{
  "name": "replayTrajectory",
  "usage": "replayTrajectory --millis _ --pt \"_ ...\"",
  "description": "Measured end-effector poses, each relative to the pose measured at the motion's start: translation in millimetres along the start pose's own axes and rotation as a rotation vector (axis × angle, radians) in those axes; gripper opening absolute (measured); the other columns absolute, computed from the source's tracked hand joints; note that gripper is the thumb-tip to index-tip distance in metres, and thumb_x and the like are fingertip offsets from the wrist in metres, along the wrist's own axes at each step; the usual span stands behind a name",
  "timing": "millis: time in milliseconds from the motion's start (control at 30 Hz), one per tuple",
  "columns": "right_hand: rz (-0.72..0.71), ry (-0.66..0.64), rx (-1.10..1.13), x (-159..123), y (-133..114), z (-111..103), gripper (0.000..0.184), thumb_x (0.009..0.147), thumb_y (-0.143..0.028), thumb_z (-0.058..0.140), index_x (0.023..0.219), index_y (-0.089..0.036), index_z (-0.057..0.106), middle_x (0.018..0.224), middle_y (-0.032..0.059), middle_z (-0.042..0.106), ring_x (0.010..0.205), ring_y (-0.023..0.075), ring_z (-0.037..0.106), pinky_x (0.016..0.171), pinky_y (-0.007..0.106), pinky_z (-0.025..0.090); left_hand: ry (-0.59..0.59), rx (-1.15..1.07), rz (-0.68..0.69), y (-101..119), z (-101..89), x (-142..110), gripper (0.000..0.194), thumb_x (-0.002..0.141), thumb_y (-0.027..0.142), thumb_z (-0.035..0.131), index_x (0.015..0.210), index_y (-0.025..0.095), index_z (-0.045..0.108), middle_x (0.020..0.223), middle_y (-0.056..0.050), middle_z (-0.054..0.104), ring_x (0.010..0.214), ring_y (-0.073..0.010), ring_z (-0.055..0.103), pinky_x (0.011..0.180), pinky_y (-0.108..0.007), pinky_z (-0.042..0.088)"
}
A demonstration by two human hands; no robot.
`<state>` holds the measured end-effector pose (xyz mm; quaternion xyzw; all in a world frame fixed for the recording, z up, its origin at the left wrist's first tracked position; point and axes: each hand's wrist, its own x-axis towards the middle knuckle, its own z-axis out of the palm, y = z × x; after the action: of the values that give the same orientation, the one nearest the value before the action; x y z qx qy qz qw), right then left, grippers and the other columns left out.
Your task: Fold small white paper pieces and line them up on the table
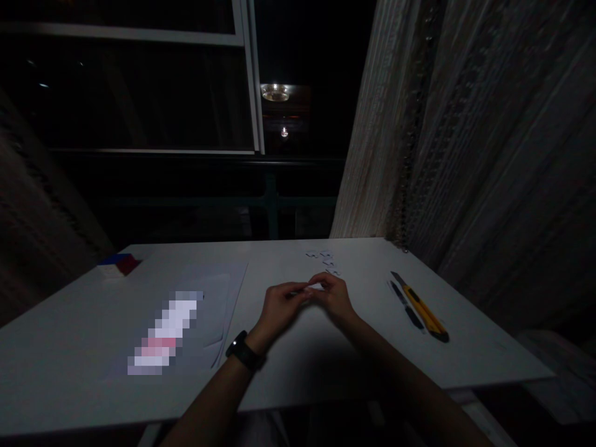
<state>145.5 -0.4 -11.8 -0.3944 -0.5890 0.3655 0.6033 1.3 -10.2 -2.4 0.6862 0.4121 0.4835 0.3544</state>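
Note:
Over the middle of the table, my left hand [282, 306] and my right hand [336, 297] meet at the fingertips. Between them they pinch a small white piece of paper [316, 286], mostly covered by the fingers. A dark watch [244, 351] is on my left wrist. Just beyond my hands lie several small white paper pieces [329, 262] with dark marks, too small to read. To the right of my right hand, a yellow utility knife [424, 311] rests beside a dark pen [406, 306].
White sheets of paper [216, 310] lie left of my hands, partly under a pixelated patch. A blue, red and white cube [117, 266] sits at the table's far left. Beyond the white table [363, 379] are a dark window [153, 93] and a curtain [372, 155].

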Motion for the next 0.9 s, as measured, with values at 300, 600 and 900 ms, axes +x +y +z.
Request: replayTrajectory --millis 300,600,900 --pt "0.125 -0.031 0.119 1.6 3.6 2.7 0.021 0.058 -0.03 0.07 0.07 -0.017 0.06 0.062 -0.0005 0.062 0.058 0.0136 0.058 0.056 0.025 0.044 0.045 -0.043 -0.019 -2.1 -1.7 2.7 0.029 0.065 0.033 0.065 0.089 0.016 0.068 0.081 -0.006 0.069 0.074 -0.0187 0.064 0.069 -0.028 0.05" --pt "0.127 -0.056 0.122 0.6 5.8 1.1 0.024 0.061 -0.035 0.068 0.071 -0.017 0.057 0.06 -0.0015 0.062 0.052 0.0104 0.054 0.05 0.023 0.041 0.111 -0.062 0.025 -3.3 -4.7 5.2 0.023 0.065 0.032 0.065 0.081 0.017 0.07 0.087 -0.008 0.069 0.082 -0.0198 0.063 0.075 -0.03 0.049" --pt "0.122 -0.048 0.086 4.5 3.3 -3.1 0.019 0.055 -0.03 0.072 0.067 -0.016 0.067 0.068 0.004 0.068 0.063 0.017 0.062 0.061 0.03 0.049 0.137 0.038 0.112 -7.0 -9.3 6.4 0.016 0.069 0.029 0.061 0.078 0.019 0.07 0.088 -0.007 0.068 0.084 -0.0191 0.062 0.08 -0.033 0.048"
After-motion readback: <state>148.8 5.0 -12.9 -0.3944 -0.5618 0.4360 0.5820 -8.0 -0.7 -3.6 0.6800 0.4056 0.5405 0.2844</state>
